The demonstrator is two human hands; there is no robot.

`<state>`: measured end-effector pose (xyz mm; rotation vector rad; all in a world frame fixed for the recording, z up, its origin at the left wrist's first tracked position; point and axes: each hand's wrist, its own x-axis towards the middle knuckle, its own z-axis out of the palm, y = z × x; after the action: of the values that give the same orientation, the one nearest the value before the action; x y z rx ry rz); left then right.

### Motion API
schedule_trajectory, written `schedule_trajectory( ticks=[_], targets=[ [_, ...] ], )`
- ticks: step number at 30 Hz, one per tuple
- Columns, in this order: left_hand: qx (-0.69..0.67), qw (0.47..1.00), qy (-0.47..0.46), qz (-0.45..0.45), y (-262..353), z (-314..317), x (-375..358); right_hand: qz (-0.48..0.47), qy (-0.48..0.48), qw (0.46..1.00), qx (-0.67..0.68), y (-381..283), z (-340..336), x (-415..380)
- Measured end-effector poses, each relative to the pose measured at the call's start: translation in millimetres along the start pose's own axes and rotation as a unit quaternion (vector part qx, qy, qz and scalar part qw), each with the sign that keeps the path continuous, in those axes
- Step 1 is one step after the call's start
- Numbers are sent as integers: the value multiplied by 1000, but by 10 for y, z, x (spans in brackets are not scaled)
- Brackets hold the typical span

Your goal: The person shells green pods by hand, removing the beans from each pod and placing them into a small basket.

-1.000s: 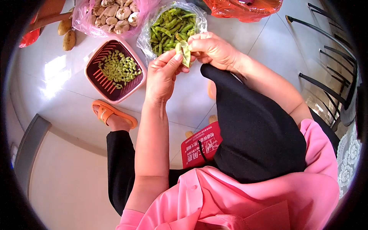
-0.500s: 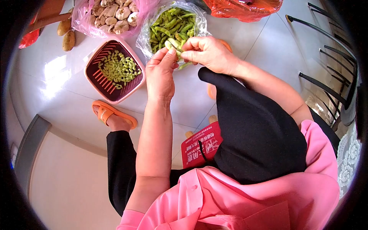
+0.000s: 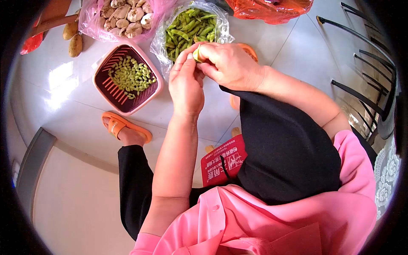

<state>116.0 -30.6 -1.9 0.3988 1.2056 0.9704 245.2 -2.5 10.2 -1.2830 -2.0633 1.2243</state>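
Note:
Between the fingertips of both hands is a green soybean pod (image 3: 196,54), partly covered by the fingers. My left hand (image 3: 186,87) pinches it from the left with thumb and forefinger. My right hand (image 3: 233,66) is closed on it from the right, fingers curled. Just beyond the hands lies a clear plastic bag (image 3: 225,32) filled with unshelled soybean pods (image 3: 191,27). To the left of my left hand stands a pink-rimmed basket (image 3: 157,91) with dark slotted walls, and shelled green beans (image 3: 131,74) are scattered on its bottom.
A pink bag (image 3: 91,25) of garlic bulbs (image 3: 134,15) stands behind the basket. Two potatoes (image 3: 75,45) lie on the tiled floor at upper left. A red plastic bag (image 3: 272,10) is at the top, and a black rack (image 3: 361,91) stands at right.
Both hands have drawn closer together around the pod. My left hand has shifted right, and my right hand has turned inward, covering more of the pod. The basket and bags look the same.

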Motion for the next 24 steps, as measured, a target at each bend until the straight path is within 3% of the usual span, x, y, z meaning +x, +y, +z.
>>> schedule_trajectory(
  ticks=[2,6,11,13,16,19,23,24],
  targets=[
    [-223,969,-78,-70,42,-23,21,-17,2,1000,7,-3,-12,5],
    [-283,947,-123,-87,56,-45,15,-34,5,999,25,15,-32,5],
    [-287,949,-102,-81,22,10,-5,-40,39,997,47,67,27,13],
    [-344,930,-84,-100,-40,18,-16,23,58,998,4,28,40,1],
    [-290,952,-23,-100,-82,58,-3,34,63,994,-81,37,26,-33],
    [-248,962,7,-114,-78,40,30,-23,106,986,-130,84,31,-33],
    [-213,965,8,-151,-33,-6,20,-8,75,989,-127,86,-4,-83],
    [-213,965,8,-151,-34,-26,16,32,33,993,-105,92,-24,-95]
  ],
)
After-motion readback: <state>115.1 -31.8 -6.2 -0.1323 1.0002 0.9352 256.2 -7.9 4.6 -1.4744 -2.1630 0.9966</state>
